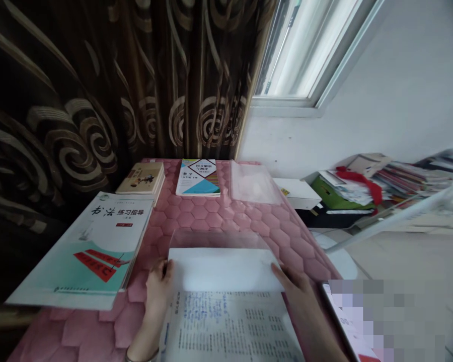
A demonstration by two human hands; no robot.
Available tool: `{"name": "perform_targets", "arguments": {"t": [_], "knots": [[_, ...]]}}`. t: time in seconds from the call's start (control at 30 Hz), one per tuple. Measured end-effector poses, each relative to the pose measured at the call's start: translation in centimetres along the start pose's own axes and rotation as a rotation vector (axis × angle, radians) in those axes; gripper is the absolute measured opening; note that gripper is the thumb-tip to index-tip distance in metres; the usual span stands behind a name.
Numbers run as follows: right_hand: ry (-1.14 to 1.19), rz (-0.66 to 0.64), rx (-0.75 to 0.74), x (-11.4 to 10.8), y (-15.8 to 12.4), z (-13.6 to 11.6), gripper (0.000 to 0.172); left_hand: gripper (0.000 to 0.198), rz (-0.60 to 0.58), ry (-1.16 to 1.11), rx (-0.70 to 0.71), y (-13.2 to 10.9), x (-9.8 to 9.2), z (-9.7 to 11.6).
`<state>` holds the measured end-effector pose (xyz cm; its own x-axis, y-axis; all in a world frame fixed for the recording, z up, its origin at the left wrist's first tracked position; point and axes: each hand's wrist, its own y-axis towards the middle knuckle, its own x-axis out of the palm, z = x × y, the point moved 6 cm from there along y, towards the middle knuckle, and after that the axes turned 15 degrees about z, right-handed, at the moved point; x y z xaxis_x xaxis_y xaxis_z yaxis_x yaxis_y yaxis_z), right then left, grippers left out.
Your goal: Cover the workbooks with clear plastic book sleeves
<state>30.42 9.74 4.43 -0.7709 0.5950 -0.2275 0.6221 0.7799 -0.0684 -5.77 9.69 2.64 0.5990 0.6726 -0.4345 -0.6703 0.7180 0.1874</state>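
Open book (230, 327), printed page up, lies at 6 o'clock on pink quilted mat (196, 216). Left hand (156, 289) at the book's 9 o'clock: fingers curled closed on left edge of white sheet (222, 271). Right hand (296, 289) at 3 o'clock: fingers extended and loose, tips touching the sheet's right edge, gripping nothing. Clear cover (219, 239) overlaps the sheet's far edge at 12 o'clock. Calligraphy workbook (94, 241) at 10 o'clock, overhanging the mat's left edge. Farther, 11 to 1 o'clock: book stack (141, 178), maths workbook (198, 177), clear sleeve (252, 183). White box (296, 193) off the mat at 2 o'clock. Curtain (98, 90) and window (298, 50) behind.
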Motion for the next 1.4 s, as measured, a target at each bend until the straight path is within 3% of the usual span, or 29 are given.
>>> {"name": "perform_targets", "arguments": {"t": [0.13, 0.3, 0.47, 0.67, 0.93, 1.2, 1.4], "knots": [[-0.121, -0.034, -0.058, 0.4, 1.1, 1.6, 0.051, 0.033, 0.004, 0.055, 0.039, -0.1, 0.2, -0.1], [-0.234, 0.061, -0.133, 0.7, 1.1, 2.4, 0.047, 0.035, 0.003, -0.017, 0.003, 0.1, 0.0, -0.4], [-0.120, 0.008, -0.060, 1.0, 0.2, 1.6, 0.042, 0.035, -0.037, -0.132, -0.043, 0.3, 0.0, -0.6], [0.030, -0.035, 0.015, 1.0, 0.2, 1.4, 0.042, 0.037, -0.008, -0.081, 0.007, 0.1, 0.1, -0.4], [-0.052, 0.024, -0.033, 0.9, 0.2, 1.5, 0.040, 0.041, -0.009, -0.023, 0.014, -0.2, 0.0, 0.3], [0.059, -0.110, 0.024, 1.0, 0.1, 0.6, 0.044, 0.043, 0.027, 0.033, 0.003, -0.7, 0.1, 0.5], [-0.051, -0.028, -0.057, 1.6, 0.7, 0.8, 0.042, 0.047, 0.035, 0.024, -0.029, -0.6, -0.1, 0.5]]}}
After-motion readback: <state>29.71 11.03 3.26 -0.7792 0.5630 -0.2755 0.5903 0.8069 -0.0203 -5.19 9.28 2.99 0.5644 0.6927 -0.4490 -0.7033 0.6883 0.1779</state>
